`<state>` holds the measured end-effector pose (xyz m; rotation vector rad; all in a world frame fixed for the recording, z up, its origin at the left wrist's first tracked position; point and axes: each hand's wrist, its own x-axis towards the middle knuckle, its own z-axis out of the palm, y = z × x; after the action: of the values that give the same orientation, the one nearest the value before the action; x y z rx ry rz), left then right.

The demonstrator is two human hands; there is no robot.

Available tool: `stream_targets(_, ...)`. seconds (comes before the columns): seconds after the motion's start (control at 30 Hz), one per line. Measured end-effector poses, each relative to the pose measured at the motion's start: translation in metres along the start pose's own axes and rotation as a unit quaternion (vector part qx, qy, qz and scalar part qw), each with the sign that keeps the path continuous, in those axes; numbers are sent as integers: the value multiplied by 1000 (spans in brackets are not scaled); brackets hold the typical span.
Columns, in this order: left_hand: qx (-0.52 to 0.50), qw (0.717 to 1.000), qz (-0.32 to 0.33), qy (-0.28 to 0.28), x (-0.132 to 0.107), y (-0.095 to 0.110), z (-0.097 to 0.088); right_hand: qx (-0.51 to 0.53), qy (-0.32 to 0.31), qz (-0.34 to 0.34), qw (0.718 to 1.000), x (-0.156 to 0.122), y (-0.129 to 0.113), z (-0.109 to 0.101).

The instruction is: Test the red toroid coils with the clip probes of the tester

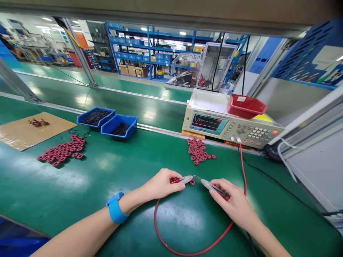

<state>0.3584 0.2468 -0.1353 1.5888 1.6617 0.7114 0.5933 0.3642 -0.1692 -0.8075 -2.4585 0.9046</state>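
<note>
A small red wound ring coil (192,182) lies flat on the green tabletop (128,200), right between the tips of two test probes and well in front of the tester (230,126). The left hand (160,185) has its fingers (175,177) closed round the left probe (184,179), a slim grey shaft with a red grip, whose point reaches the coil's near-left edge; whether it actually touches is too fine to make out. The right hand (233,201) pinches the right probe (211,186) between thumb and forefinger, the metal tip aimed at the coil from the other side and stopping just short of it. The coil itself sits clear of both sets of fingers, only the probe tips coming near. A glossy red cable (171,246) loops over the mat in front of the coil and climbs to the tester, a beige box with a blue screen showing a waveform, rows of pale keys and a lit red button. Between coil and tester lies a loose heap of like coils (199,151), ribbed and doughnut-shaped. A bigger heap (63,151) spreads far to the left of the tester, beside two blue plastic bins (108,123) of dark rings. A blue wrist strap (115,211) circles the left wrist.
</note>
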Motion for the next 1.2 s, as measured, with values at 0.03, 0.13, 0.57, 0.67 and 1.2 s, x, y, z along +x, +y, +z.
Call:
stream_targets(0.03, -2, 1000, -2, 1, 0, 0, 0, 4, 2, -3, 1000, 0, 0, 0)
stream_targets(0.13, -2, 1000, -4, 0, 0, 0, 1, 9, 3, -6, 1000, 0, -2, 0)
stream_targets(0.57, 12, 1000, 6, -4, 0, -4, -1, -3, 12, 1, 1000, -1, 3, 3)
stream_targets(0.67, 3, 1000, 2, -4, 0, -4, -1, -2, 9, 0, 1000, -1, 2, 3)
stream_targets(1.2, 3, 1000, -2, -4, 1, -4, -1, 6, 7, 1, 1000, 2, 0, 3)
